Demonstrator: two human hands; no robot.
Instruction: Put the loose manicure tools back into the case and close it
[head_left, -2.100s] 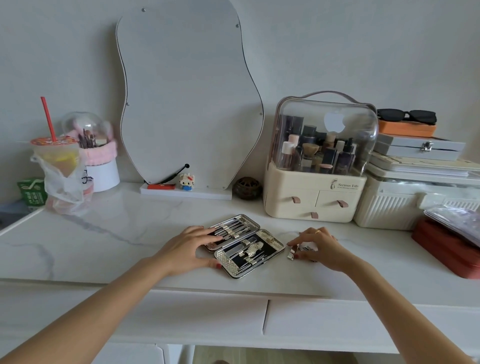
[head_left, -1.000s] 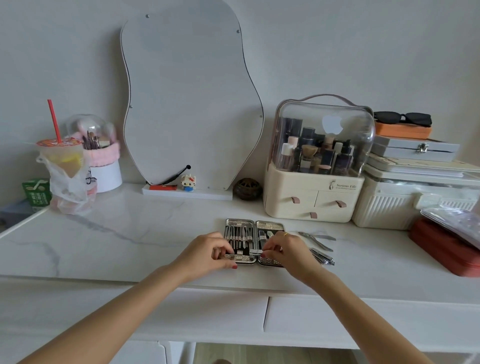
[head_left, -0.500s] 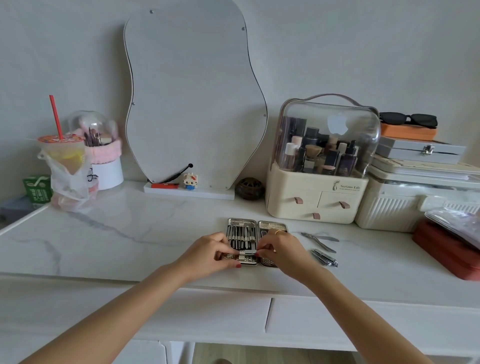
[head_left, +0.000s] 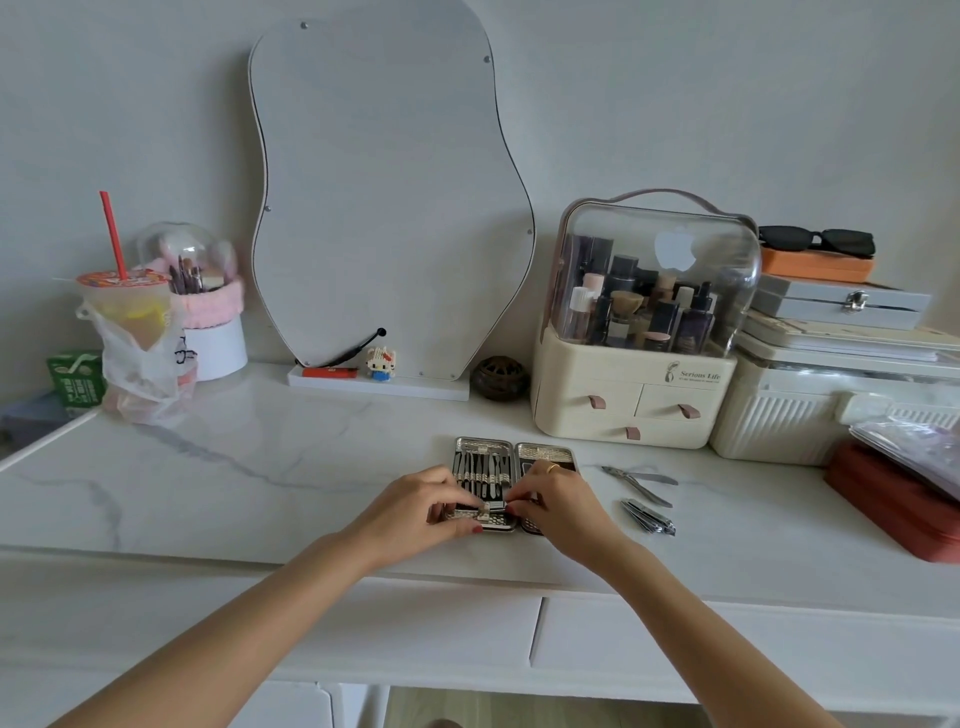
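Case: manicure case (head_left: 514, 453) lies open flat on the white marble desk (head_left: 260, 467), near its front edge, both halves facing up.
Left half: a row of steel tools (head_left: 480, 470) sits upright in its slots; a small clasp shows at the near rim.
Right half: mostly covered by the right hand; only the textured far strip is visible.
Left hand: left hand (head_left: 415, 512) rests at the near left corner of the case, fingers curled, tips pinching at the near rim beside the clasp.
Right hand: right hand (head_left: 558, 506) lies over the right half, fingers curled, tips meeting the left hand's at the centre of the near rim; what exactly they pinch cannot be told.
Loose tools: cuticle nipper (head_left: 638, 483) lies on the desk right of the case, apart from the right hand; nail clippers (head_left: 649, 517) lie just in front of it, nearer the desk edge.
Behind: cosmetics organizer (head_left: 639, 322) stands beyond the case; wavy mirror (head_left: 389, 208) leans against the wall.
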